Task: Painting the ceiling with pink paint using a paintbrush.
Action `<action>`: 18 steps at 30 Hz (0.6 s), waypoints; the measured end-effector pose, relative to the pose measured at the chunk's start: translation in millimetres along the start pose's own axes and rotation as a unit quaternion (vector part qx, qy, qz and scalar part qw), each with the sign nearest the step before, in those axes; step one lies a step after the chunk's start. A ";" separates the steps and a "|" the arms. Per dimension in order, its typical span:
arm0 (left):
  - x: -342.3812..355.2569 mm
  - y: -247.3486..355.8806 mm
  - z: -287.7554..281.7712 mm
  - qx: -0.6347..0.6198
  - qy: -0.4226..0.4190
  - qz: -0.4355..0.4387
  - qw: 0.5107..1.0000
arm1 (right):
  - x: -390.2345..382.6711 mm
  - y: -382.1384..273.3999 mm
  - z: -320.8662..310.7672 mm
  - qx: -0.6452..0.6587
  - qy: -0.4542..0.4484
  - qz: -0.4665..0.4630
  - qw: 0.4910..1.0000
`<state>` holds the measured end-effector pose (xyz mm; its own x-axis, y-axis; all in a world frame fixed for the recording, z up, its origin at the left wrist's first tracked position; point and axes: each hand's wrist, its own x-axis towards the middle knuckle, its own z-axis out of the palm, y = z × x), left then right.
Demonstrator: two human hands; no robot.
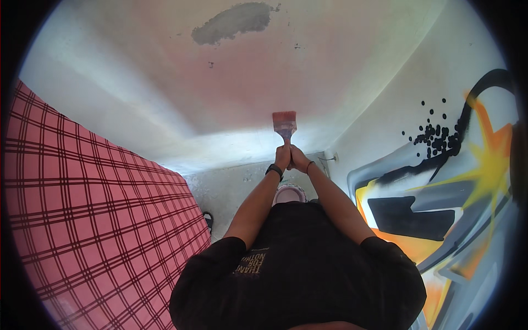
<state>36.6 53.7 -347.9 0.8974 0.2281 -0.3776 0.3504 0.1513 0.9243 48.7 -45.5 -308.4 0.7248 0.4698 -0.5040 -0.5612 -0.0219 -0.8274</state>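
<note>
I hold a wide paintbrush (285,122) upright in front of me, its bristles tinted reddish pink. My left hand (283,156) grips the handle and my right hand (298,158) is wrapped round it too, pressed beside the left. The bristles are at the pale wall (308,60), which has a pinkish wash and a rough grey patch higher up; whether they touch it I cannot tell. Below my hands, partly hidden by my dark shirt, is a paint container (289,193) with pale pink inside.
A pink plaid-covered surface (93,209) fills the left. The right wall (363,126) carries black, yellow, orange and grey graffiti, with a small fixture near the corner. Grey floor (214,187) shows below, with a dark sandal (208,220) beside the plaid.
</note>
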 end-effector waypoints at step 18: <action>-69.3 257.5 32.5 -0.027 -0.016 0.178 0.984 | -89.7 -202.4 56.4 -0.112 0.263 -0.387 0.877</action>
<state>73.3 45.6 -81.9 0.9688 0.2463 -0.0277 -0.0014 0.1175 0.9931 74.7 -33.4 -81.8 0.9711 -0.0495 0.2333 0.2292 -0.0772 -0.9703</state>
